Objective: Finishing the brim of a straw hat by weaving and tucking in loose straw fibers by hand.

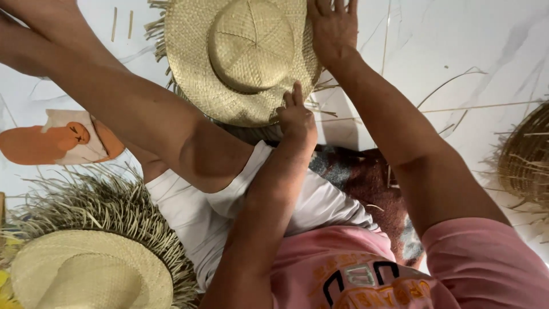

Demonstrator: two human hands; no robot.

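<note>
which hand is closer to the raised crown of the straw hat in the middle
Left. The left hand presses the brim just below the crown of the straw hat; the right hand rests on the brim's outer edge, farther to the side.
</note>
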